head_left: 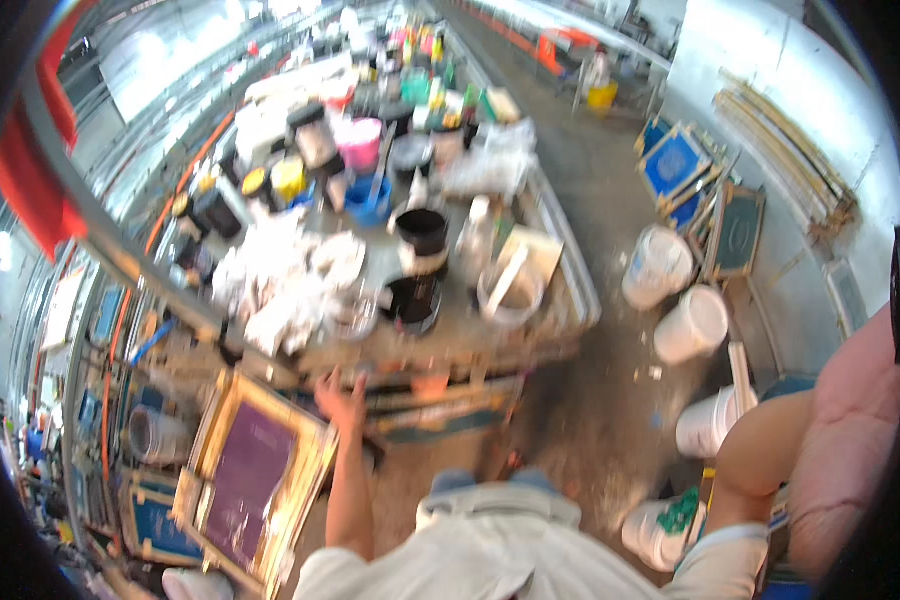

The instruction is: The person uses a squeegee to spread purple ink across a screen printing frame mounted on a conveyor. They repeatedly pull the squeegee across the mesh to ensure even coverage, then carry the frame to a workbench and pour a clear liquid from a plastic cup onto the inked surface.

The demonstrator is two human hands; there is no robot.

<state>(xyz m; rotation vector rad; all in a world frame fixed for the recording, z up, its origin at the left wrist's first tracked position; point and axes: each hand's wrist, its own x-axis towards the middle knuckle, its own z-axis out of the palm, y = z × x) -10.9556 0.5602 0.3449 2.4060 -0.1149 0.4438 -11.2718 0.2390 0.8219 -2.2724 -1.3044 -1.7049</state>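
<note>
My left hand (341, 400) is held out at the near edge of the cluttered table (560, 325). Its fingers look spread, with nothing visible in them. Just left of it leans a wooden-framed printing screen (255, 475) with a purple mesh, which the hand does not appear to grip. My right arm (765, 445) is bent upward at the right rim. A large, blurred pink shape, apparently my right hand (850, 450), is close to the camera there, and its fingers cannot be made out. Nearest on the table stand black-stained tubs (422, 235) and a clear tub (510, 292) with a white scraper.
Crumpled white rags (285, 270), a blue tub (368, 200) and a pink tub (360, 145) crowd the table. White buckets (692, 325) line the floor on the right. Blue-meshed screens (676, 160) lean by the wall. More screens (440, 425) are stored under the tabletop.
</note>
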